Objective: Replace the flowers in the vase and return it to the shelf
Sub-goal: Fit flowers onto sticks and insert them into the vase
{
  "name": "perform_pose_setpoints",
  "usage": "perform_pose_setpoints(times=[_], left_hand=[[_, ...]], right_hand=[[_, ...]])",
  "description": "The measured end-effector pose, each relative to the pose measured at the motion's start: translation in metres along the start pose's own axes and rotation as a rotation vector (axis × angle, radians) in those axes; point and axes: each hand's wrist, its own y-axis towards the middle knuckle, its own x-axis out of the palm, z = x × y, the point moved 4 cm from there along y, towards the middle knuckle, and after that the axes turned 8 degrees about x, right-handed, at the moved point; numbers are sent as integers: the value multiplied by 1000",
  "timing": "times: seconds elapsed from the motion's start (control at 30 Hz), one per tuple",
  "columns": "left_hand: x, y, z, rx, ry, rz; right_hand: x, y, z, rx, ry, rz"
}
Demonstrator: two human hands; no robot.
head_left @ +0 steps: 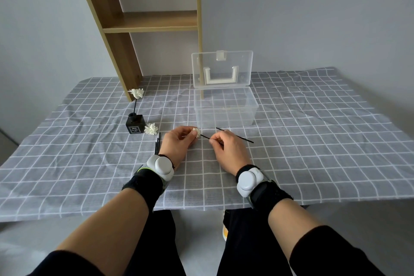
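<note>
A small black square vase [134,125] stands on the checked cloth at the left, with one white flower [136,93] upright in it on a thin black stem. A loose white flower head [150,129] lies right beside the vase. My left hand [177,144] pinches another white flower head [196,131]. My right hand [228,149] pinches a thin black stick [205,137] whose tip meets that flower head. A second black stick [237,136] lies behind my right hand. Several more black sticks [157,144] lie partly hidden left of my left hand.
A clear plastic box [225,108] with its lid up stands just beyond my hands. A wooden shelf unit [152,22] rises at the back left, one board at mid height. The grey checked cloth [313,141] covers the table to its near edge.
</note>
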Motion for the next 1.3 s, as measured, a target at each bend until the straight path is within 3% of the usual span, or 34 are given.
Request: perform_pose_setpoints(times=[0.83, 0.97, 1.1, 1.3], left_hand=[[2, -3, 3, -4, -13, 29], [-1, -7, 6, -52, -37, 73], [3, -17, 2, -134, -134, 9], [-12, -20, 26, -85, -189, -40]], right_hand=[[-1, -2, -2, 27, 15, -3], [-11, 0, -4, 94, 79, 47], [-16, 1, -14, 105, 103, 55], [3, 5, -61, 72, 239, -64]])
